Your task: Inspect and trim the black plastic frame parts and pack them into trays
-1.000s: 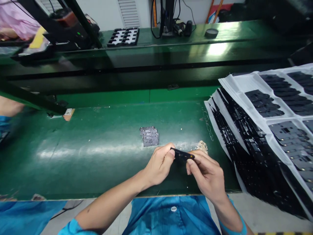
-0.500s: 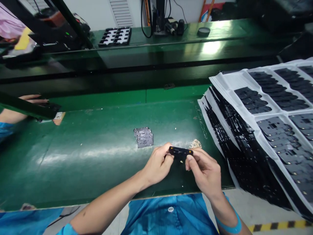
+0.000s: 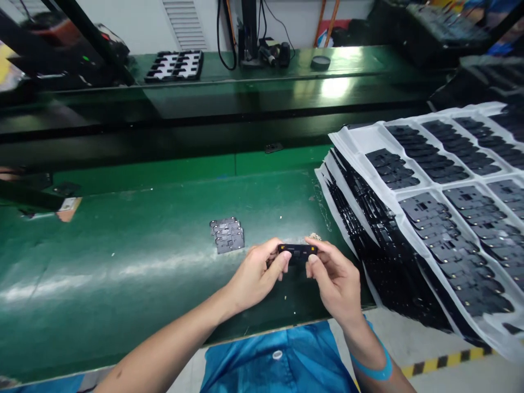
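Note:
Between my two hands is a small black plastic part (image 3: 297, 249) with a yellow-orange mark near each end. My left hand (image 3: 262, 270) pinches its left end, thumb on the near side. At the right end, my right hand (image 3: 333, 275) grips it between thumb and fingers. A small pile of pale bits (image 3: 314, 236) lies just behind my right fingers, partly covered by them. To the left on the green bench, several flat black parts (image 3: 227, 236) lie overlapped in a group.
On the right, stacked white trays (image 3: 393, 191) hold rows of black parts and overhang the bench (image 3: 135, 305). One black piece (image 3: 274, 148) lies at the back ledge. A black-and-white tray (image 3: 175, 66) sits on the shelf. A co-worker's hand (image 3: 10, 173) shows at far left.
The view has shifted a little to the right. My left thumb has moved up onto the face of the black part; both hands keep hold. The co-worker's hand has mostly left view.

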### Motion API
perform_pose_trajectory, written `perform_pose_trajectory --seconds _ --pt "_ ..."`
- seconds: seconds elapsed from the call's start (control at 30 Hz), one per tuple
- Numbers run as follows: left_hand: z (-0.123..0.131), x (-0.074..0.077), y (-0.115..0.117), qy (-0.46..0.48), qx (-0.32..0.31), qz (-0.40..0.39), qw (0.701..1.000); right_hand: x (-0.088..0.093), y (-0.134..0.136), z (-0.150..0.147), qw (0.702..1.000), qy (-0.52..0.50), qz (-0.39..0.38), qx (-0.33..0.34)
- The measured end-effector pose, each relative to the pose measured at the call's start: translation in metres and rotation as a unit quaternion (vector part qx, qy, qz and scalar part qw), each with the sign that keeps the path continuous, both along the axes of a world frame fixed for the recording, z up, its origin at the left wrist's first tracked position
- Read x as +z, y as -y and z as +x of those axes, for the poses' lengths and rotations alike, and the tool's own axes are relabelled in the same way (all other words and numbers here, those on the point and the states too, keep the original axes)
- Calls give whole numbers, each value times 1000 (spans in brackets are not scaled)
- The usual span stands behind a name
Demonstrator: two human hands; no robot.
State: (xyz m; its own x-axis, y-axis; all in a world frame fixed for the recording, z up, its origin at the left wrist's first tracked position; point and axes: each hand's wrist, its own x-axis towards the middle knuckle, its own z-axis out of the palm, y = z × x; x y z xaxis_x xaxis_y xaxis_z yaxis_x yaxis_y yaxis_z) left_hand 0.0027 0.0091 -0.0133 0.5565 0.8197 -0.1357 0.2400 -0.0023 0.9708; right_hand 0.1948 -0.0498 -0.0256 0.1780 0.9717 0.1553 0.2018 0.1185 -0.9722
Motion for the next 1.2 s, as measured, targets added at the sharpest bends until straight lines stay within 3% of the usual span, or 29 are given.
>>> perform_pose_trajectory --seconds 0.17,0.3,0.57,0.77,1.03,1.2 --pt "-5 13 16 42 -11 -43 998 7 -1 -10 999 -41 22 -23" --pt "-10 19 24 27 -5 -21 999 6 -1 -15 998 -64 3 -28" --pt "-16 18 27 -11 0 42 999 8 -2 -18 995 -94 -28 -16" --pt "-21 18 28 -14 -6 84 996 0 0 -23 992 -101 -68 -18" --pt "-32 14 33 -29 -4 86 996 5 1 -29 992 -107 -69 22" --pt "-32 12 41 -31 -4 68 997 -1 4 -33 990 -111 -89 4"
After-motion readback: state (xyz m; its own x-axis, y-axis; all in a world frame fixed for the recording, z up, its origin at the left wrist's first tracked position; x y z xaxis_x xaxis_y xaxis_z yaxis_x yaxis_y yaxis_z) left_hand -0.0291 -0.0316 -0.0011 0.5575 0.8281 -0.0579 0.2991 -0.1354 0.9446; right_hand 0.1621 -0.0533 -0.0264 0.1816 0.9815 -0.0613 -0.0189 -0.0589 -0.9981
